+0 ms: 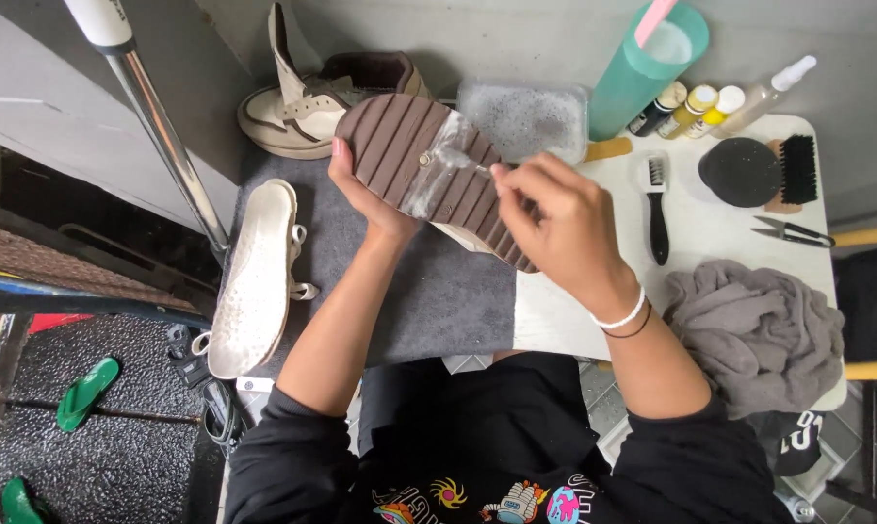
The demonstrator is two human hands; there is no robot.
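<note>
A shoe (409,155) is turned sole up over a grey mat, its brown ribbed sole wet with a foamy patch in the middle. My left hand (366,194) grips it from below at the left edge. My right hand (555,228) pinches a thin tool whose tip touches the foamy patch near the sole's centre. A white band and a dark band sit on that wrist.
A second shoe (308,102) stands behind, a white insole (254,281) lies at left. On the white table (710,233): a soapy tray (526,116), a teal cup (642,73), small bottles (696,107), brushes (657,209), scissors (793,231), a grey cloth (759,330). A metal pole (167,136) rises at left.
</note>
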